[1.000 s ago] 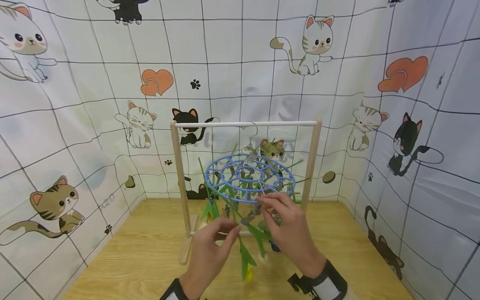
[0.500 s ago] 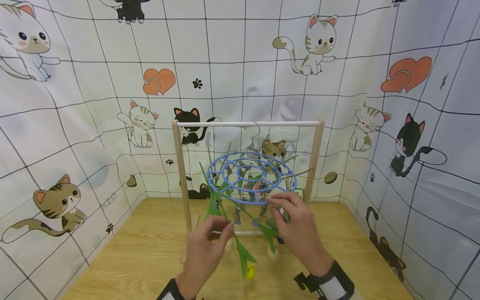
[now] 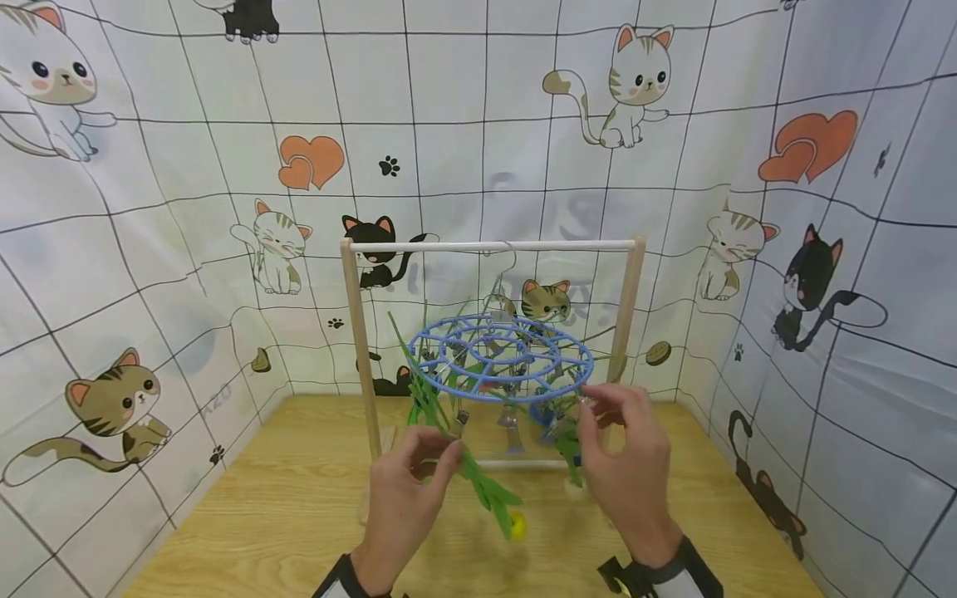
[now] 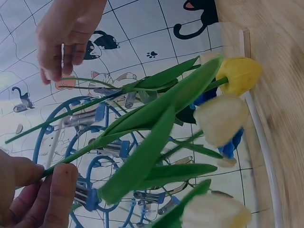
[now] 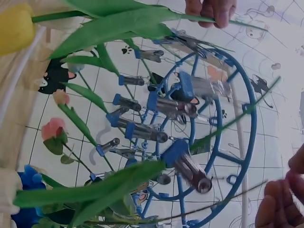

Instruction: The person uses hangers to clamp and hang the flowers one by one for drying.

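Observation:
My left hand (image 3: pixel 407 490) pinches the green stem of a yellow tulip (image 3: pixel 517 526) between thumb and fingers; its bloom hangs down toward the table. Behind it hangs a round blue clip hanger (image 5: pixel 253 118), with metal clips (image 5: pixel 190 173) holding flowers upside down. White tulips (image 4: pixel 221 118), a pink flower (image 5: pixel 53 128) and a blue flower (image 5: pixel 31 183) are among them. My right hand (image 3: pixel 631 465) hovers at the hanger's right side, fingers loosely bent. In the right wrist view a small gap separates its fingertips from a thin stem's end.
The hanger's hook sits on a white rod (image 3: pixel 449 247) between wooden posts (image 3: pixel 626 316) of a stand. A wood-grain table (image 3: pixel 262 507) lies below. A cat-print sheet (image 3: pixel 478 100) closes off the back and sides.
The hanger has turned, so its clips and flowers have shifted. My right hand has moved right, away from the front of the rim. My left hand still holds the yellow tulip, its bloom slightly further right.

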`<state>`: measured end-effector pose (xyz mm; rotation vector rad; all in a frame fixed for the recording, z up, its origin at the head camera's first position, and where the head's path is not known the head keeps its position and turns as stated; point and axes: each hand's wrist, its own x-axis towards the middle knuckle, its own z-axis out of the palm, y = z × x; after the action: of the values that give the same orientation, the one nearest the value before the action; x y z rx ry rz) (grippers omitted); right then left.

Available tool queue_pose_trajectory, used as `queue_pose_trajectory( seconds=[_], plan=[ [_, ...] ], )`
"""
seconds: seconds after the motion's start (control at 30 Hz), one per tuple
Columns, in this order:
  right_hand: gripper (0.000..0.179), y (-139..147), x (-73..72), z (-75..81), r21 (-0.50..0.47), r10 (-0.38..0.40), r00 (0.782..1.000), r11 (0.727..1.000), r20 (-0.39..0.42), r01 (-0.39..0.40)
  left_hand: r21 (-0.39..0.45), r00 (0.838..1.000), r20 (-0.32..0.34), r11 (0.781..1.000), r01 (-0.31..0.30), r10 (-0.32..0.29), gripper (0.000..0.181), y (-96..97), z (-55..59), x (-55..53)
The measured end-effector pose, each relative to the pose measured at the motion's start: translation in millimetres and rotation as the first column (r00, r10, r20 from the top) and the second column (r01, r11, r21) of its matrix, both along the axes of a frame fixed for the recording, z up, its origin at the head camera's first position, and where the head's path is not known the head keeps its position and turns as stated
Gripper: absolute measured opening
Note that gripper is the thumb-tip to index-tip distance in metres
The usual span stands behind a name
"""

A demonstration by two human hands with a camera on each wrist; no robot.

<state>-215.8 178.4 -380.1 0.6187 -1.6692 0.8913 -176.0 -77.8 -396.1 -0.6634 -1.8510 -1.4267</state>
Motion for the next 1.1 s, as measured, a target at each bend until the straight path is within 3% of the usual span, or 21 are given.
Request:
queue_pose_trajectory(
  seconds=[0.1,0.2,0.33,0.6,0.7,0.93,1.1],
  plan=[
    [0.018,-3,4.2,-2.5,0.031,0.036,0.999,0.999,-0.012,-0.035,0.020,1.000,-0.003,1.000,0.021,-0.021,0.015,2.6,0.7,0.0],
    [0.012,-7,6.2,-6.6,0.103,0.040,0.991,0.993,0.125,-0.053,0.030,1.000,-0.010,0.999,0.030,-0.030,0.015,6.2,0.5,-0.2],
    [0.014,-10,4.3,-10.9,0.141,-0.004,0.946,0.989,0.323,-0.044,0.029,0.998,-0.028,0.998,0.059,-0.058,0.015,12.2,0.0,-0.5],
    [0.030,-9,-6.2,-10.5,0.106,0.045,0.868,0.988,0.494,-0.112,0.036,0.993,-0.007,0.992,0.120,-0.120,0.013,19.7,1.1,1.5],
    [0.031,-7,-10.7,-12.5,0.084,0.062,0.840,0.988,0.538,-0.126,0.045,0.989,0.010,0.988,0.150,-0.151,0.012,21.9,1.1,3.0],
    [0.023,0,-21.0,-19.1,0.001,0.153,0.805,0.982,0.574,-0.188,0.037,0.982,-0.004,0.981,0.189,-0.189,0.012,25.8,1.4,5.1],
    [0.018,0,-22.0,-16.8,-0.091,0.257,0.743,0.962,0.618,-0.256,0.023,0.981,-0.025,0.981,0.192,-0.192,0.014,28.5,2.9,6.5]
  ],
)
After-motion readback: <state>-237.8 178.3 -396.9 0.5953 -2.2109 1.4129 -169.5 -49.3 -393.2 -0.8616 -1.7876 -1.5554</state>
